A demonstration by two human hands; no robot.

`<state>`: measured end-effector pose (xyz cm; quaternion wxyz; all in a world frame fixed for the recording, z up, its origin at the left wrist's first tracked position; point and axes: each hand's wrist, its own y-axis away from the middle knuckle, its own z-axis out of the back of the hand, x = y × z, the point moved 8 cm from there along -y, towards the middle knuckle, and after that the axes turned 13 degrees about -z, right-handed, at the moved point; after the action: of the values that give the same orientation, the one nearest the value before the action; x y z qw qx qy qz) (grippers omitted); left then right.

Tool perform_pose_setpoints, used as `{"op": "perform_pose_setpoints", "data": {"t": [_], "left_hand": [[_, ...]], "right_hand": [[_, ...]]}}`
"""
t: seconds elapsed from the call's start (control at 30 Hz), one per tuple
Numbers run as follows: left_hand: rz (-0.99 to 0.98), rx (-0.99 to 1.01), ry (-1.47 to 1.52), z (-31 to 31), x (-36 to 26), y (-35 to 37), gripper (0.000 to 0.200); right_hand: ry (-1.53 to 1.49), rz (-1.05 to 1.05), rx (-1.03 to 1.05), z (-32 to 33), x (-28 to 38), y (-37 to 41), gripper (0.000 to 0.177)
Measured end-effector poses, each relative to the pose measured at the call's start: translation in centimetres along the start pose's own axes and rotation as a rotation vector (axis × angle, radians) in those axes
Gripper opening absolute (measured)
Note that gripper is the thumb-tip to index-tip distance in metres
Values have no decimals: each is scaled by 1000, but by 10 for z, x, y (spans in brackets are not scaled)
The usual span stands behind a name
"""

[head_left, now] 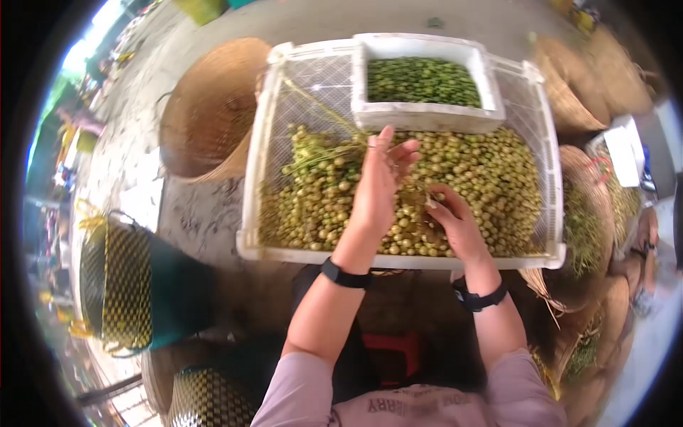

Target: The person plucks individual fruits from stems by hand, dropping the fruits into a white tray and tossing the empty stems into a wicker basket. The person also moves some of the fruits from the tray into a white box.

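Many small round yellow-green fruits (pixel 484 167) lie in a white mesh crate (pixel 551 171). Over the middle of them is my left hand (pixel 384 171), its fingers apart and pointing away from me, with nothing visible in its grip. To its right, my right hand (pixel 455 220) has thumb and fingers closed round something small and brownish that I cannot make out, low over the fruits. Green stems (pixel 320 153) lie on the fruits left of my hands. A white foam box (pixel 430 117) of small dark green pieces (pixel 423 82) rests on the crate's far side.
A large woven basket (pixel 206 107) stands left of the crate. Nearer on the left is a black and yellow checkered basket (pixel 128 285). Along the right are more baskets (pixel 580 85), some holding green stems (pixel 583 228). At the far right edge, part of a person (pixel 646 249) shows.
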<state>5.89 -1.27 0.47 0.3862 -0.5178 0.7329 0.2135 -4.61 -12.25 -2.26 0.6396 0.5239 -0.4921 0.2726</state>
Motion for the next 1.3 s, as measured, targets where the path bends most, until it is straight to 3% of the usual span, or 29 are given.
{"op": "perform_pose_setpoints", "data": {"t": [0.07, 0.17, 0.23, 0.3, 0.33, 0.43, 0.57, 0.63, 0.77, 0.83, 0.9, 1.0, 1.03, 1.1, 1.17, 1.3], "left_hand": [[45, 64, -73, -8, 3, 8, 86], [20, 152, -230, -11, 5, 9, 90], [-13, 111, -378, -7, 8, 8, 80], [-252, -16, -664, -10, -9, 16, 59], [-256, -20, -764, -7, -9, 17, 38], [-77, 111, -584, -26, 23, 26, 27], [-82, -44, -539, -19, 22, 25, 27], [-59, -97, -384, -15, 22, 23, 17], [-6, -38, -379, -12, 22, 18, 15], [46, 35, -379, -23, 17, 21, 17], [50, 138, -241, -27, 23, 20, 15], [91, 234, -263, -30, 28, 26, 15], [97, 243, -265, -31, 30, 28, 15], [167, 209, -197, -30, 38, 33, 17], [223, 153, -152, -27, 42, 37, 21], [126, 81, -199, -30, 36, 28, 25]], "right_hand": [[-156, 7, 108, -5, 10, 4, 19], [-96, 101, -23, 6, 17, 4, 17], [-99, 105, -61, 11, 14, 2, 17], [116, 263, -257, 21, 21, 4, 16], [190, 320, -332, 24, 25, 6, 14], [732, 727, -593, 12, 53, 28, 16], [927, 753, -585, -4, 57, 36, 29], [945, 774, -583, -7, 55, 38, 34], [773, 765, -494, 8, 62, 42, 27], [335, 603, -429, 38, 58, 30, 20], [285, 586, -434, 49, 62, 25, 20], [44, 509, -217, 49, 55, 8, 30], [-68, 367, -54, 42, 51, 6, 29], [-152, 242, 44, 36, 35, 0, 28], [-149, 242, 58, 35, 29, -4, 25], [-264, 261, 49, 34, 29, -3, 21]]}}
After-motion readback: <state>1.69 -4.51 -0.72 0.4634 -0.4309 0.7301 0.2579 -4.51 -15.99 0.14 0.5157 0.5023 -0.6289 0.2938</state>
